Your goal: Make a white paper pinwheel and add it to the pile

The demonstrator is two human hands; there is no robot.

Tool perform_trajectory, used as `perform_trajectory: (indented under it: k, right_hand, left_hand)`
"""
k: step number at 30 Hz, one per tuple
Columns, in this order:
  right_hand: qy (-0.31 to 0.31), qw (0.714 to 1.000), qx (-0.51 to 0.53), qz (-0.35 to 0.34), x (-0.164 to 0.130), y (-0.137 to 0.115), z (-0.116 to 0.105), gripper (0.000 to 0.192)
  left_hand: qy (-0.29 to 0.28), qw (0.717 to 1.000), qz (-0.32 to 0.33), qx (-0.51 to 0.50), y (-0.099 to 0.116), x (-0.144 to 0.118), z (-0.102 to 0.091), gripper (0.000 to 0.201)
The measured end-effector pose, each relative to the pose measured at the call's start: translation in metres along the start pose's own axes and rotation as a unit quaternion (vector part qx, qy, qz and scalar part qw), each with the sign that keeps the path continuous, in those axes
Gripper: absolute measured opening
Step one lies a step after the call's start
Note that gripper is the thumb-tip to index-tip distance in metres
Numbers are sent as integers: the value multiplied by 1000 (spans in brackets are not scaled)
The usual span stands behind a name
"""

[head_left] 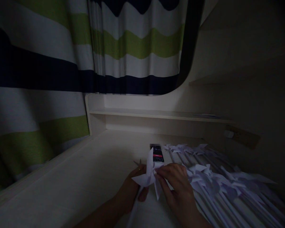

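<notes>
A white paper pinwheel point(146, 178) with pointed blades is held up in front of me, its pale stick point(133, 205) slanting down toward the bottom edge. My left hand point(129, 186) is closed around it from the left and behind, and the blades cover part of the fingers. From the right, my right hand point(177, 186) pinches the pinwheel near its centre; what lies under the fingertips is too small to make out. Just beyond my left hand, the tips of what look like scissors point(138, 162) stick out.
A phone point(158, 155) with a lit screen lies on the pale tabletop point(85, 177) behind the pinwheel. Several finished-looking paper pinwheels point(218, 183) on sticks lie in two rows at right. A low shelf point(142, 113) and striped curtains point(140, 44) stand at the back.
</notes>
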State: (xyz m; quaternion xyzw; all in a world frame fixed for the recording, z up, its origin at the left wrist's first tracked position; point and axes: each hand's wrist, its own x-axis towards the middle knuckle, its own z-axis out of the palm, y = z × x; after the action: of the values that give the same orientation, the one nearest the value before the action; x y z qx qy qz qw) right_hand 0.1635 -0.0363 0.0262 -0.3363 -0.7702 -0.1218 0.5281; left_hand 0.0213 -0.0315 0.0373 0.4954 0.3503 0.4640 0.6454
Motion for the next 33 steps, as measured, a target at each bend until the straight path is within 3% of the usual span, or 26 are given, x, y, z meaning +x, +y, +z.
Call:
perform_trajectory:
  k: [7, 10, 24, 33]
  right_hand:
    - [-17, 999, -40, -5, -1, -1, 2, 14]
    - [-23, 999, -43, -12, -1, -3, 0, 14]
    - [-34, 996, -82, -6, 0, -8, -1, 12]
    - [6, 999, -49, 21, 0, -10, 3, 10]
  left_hand:
    - [-11, 1000, 9, 15, -10, 4, -4, 34]
    - [-27, 999, 32, 35, -10, 3, -4, 34]
    - [-32, 998, 26, 39, -9, 2, 0, 30]
    - [-21, 998, 22, 52, -12, 1, 0, 28]
